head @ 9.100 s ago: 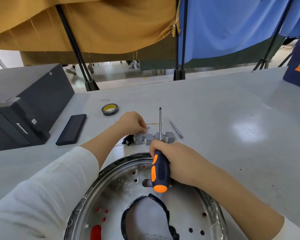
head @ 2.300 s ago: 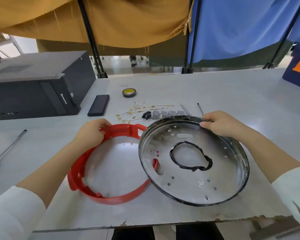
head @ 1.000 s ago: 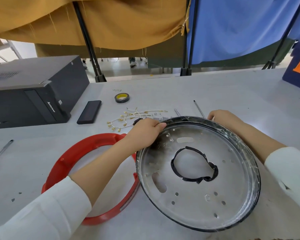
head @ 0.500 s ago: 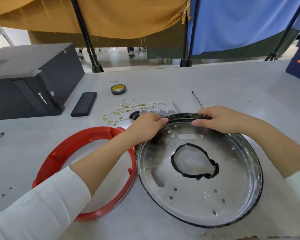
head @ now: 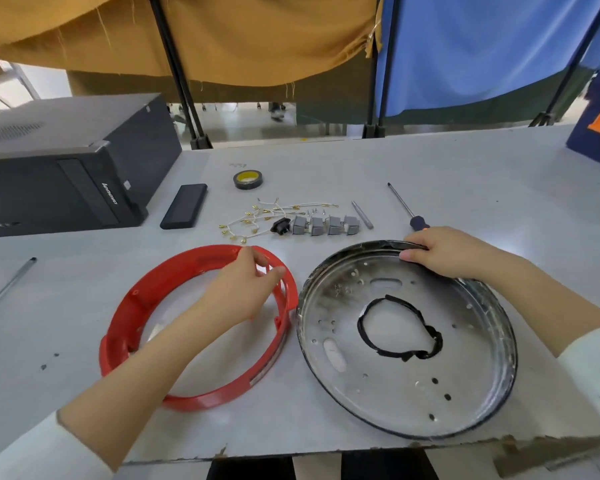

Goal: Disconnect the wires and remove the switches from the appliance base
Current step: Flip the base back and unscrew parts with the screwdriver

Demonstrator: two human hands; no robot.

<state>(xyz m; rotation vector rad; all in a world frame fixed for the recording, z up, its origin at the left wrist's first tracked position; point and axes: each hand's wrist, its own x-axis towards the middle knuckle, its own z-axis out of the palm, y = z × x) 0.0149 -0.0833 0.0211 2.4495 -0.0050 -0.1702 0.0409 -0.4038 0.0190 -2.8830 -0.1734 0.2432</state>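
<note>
Slippage was risked: the round silver metal appliance base (head: 406, 341) was pinched at twelve o'clock by the right hand (head: 444, 252); the left hand (head: 246, 289), fingers loose, touched the red plastic ring (head: 194, 398), so either could be knocked off the desk (head: 465, 174).

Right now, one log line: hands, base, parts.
left hand: on red ring | right hand: grips metal base rim | switches, wires: loose on table, off base

red ring (head: 137, 306); silver base (head: 406, 344), black rim; grey switches (head: 326, 225); yellow-black tape (head: 247, 179).
</note>
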